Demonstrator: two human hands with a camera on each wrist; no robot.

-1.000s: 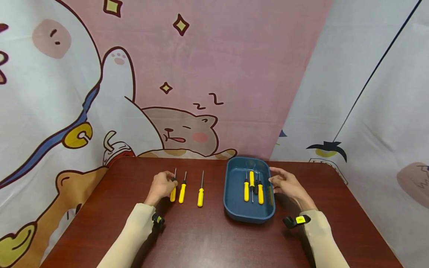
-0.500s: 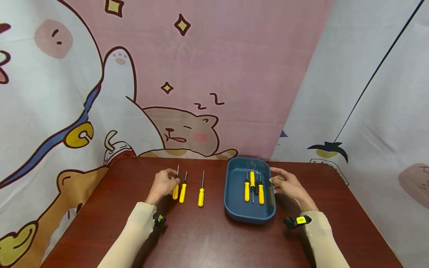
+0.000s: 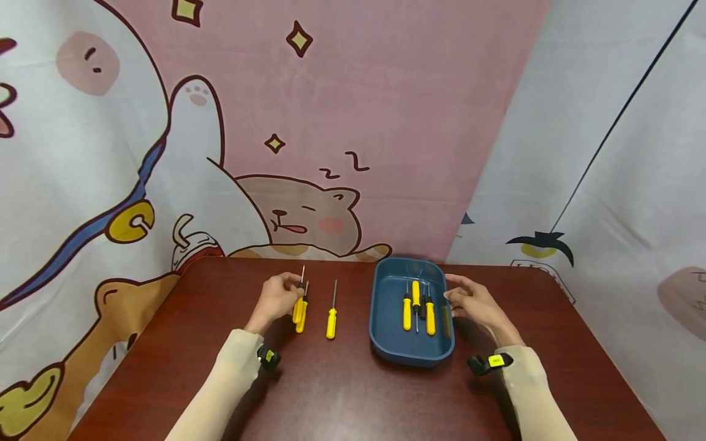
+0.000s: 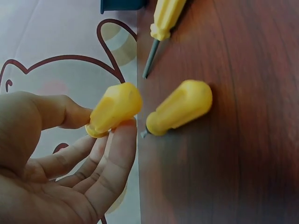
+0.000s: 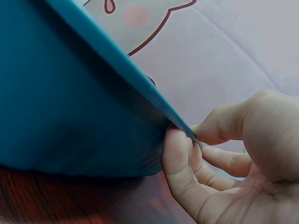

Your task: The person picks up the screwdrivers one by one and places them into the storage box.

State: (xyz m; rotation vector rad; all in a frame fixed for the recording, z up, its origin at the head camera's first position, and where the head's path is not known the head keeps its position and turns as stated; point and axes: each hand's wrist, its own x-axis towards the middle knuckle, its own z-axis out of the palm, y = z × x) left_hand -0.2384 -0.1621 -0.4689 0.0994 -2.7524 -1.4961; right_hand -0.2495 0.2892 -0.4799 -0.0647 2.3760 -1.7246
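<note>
Our left hand (image 3: 278, 298) pinches a yellow screwdriver (image 3: 298, 304) by its fat handle, just above the brown table (image 3: 342, 392), right beside another screwdriver (image 4: 180, 108); it looks light and hard, and we think the smooth handle is the best place to hold; our right hand (image 3: 473, 300) pinches the rim of the blue tray (image 3: 410, 355); more screwdrivers lie inside.

tray (image 5: 70, 107) cut off, screwdriver tips too small

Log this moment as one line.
left hand: holds yellow-handled metal screwdriver | right hand: grips rectangular blue plastic tray rim | two screwdrivers on table
</note>
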